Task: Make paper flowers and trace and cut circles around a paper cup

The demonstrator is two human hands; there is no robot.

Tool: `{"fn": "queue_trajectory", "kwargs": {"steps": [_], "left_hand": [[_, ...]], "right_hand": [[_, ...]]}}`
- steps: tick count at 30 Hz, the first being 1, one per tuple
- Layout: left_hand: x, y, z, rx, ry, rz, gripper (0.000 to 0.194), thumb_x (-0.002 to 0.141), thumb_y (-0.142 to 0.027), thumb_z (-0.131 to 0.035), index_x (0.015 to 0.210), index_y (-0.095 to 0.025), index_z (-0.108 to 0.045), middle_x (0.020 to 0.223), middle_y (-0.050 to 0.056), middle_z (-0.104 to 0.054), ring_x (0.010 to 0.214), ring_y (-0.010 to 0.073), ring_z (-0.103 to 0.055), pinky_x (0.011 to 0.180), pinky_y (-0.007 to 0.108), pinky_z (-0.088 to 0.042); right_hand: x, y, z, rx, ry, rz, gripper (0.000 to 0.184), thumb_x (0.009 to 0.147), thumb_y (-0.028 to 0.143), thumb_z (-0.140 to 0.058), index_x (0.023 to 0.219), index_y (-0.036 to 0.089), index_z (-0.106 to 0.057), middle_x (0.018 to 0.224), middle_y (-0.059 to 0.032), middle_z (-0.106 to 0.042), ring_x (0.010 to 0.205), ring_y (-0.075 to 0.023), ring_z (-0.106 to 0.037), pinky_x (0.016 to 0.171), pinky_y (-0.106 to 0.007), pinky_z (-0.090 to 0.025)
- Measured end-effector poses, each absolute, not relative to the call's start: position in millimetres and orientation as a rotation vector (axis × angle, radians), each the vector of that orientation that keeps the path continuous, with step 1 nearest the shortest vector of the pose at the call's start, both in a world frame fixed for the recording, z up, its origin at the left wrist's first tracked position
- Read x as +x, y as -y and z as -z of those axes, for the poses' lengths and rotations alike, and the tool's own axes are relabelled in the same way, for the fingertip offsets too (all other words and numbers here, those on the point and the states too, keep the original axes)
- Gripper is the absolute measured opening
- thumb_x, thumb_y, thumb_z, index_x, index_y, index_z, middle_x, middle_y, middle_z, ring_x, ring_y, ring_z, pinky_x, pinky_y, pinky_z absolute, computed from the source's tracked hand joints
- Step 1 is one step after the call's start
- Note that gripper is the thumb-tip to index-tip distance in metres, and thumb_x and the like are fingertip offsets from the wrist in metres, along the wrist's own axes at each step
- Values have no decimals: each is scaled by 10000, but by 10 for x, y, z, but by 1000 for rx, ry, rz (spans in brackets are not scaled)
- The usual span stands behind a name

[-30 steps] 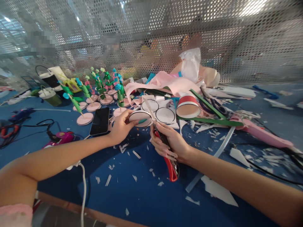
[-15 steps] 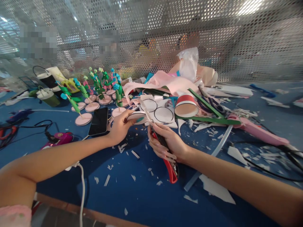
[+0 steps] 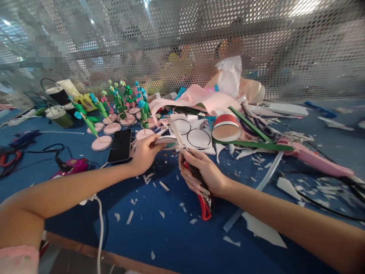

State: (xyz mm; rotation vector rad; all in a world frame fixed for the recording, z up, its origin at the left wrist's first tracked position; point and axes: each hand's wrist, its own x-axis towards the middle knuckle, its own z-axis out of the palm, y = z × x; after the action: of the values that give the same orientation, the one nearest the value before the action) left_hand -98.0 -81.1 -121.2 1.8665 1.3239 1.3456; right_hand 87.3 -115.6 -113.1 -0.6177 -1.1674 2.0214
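My left hand (image 3: 145, 154) pinches a white paper disc (image 3: 165, 140) with a dark outline, tilted so that I see it nearly edge-on. My right hand (image 3: 201, 171) is wrapped round scissors (image 3: 205, 209) with red and black handles, their blades pointing up and away. The blades lie at the disc's right edge; whether they touch it I cannot tell. Just behind them a white sheet (image 3: 199, 137) bears black drawn circles. A paper cup (image 3: 226, 127) with a red band lies on its side to the right of that sheet.
Small paper flowers on pink round bases (image 3: 102, 143) stand at the left, near a phone (image 3: 119, 146). A magenta glue gun (image 3: 72, 166) and a white cable (image 3: 100, 232) lie closer. Paper scraps litter the blue table (image 3: 137, 243). At right is a pink tool (image 3: 319, 158); behind, a perforated metal screen (image 3: 182, 42).
The view has shifted slightly, so most things appear a little further right. Both hands keep their hold, and the scissors' handles have swung slightly left.
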Motion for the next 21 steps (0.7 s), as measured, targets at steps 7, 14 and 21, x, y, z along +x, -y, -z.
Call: {"fn": "queue_trajectory", "kwargs": {"steps": [7, 14, 21], "left_hand": [[-1004, 790, 1243, 1908, -1344, -1364, 155, 761, -318, -661, 779, -167, -628, 594, -35, -516, 562, 109, -454, 542, 220, -362], [-992, 811, 1243, 1943, -1334, -1314, 98, 771, -268, -648, 750, -174, -626, 591, -38, -530, 569, 110, -463, 547, 220, -350], [-970, 847, 1191, 2030, -1339, -1270, 157, 781, -267, -633, 678, -160, -581, 528, -63, -464, 509, 79, -395, 501, 199, -299]], "right_hand": [[869, 1151, 1142, -630, 1153, -2027, 220, 897, 367, -464, 762, 196, -439, 438, 91, -435, 229, -55, -301, 217, -167, -315], [881, 1150, 1138, -648, 1159, -2040, 213, 909, 358, -439, 774, 195, -439, 447, 89, -432, 235, -56, -306, 229, -167, -325], [881, 1145, 1141, -651, 1170, -2041, 220, 906, 367, -447, 769, 195, -439, 435, 91, -429, 231, -55, -304, 230, -166, -323]]}}
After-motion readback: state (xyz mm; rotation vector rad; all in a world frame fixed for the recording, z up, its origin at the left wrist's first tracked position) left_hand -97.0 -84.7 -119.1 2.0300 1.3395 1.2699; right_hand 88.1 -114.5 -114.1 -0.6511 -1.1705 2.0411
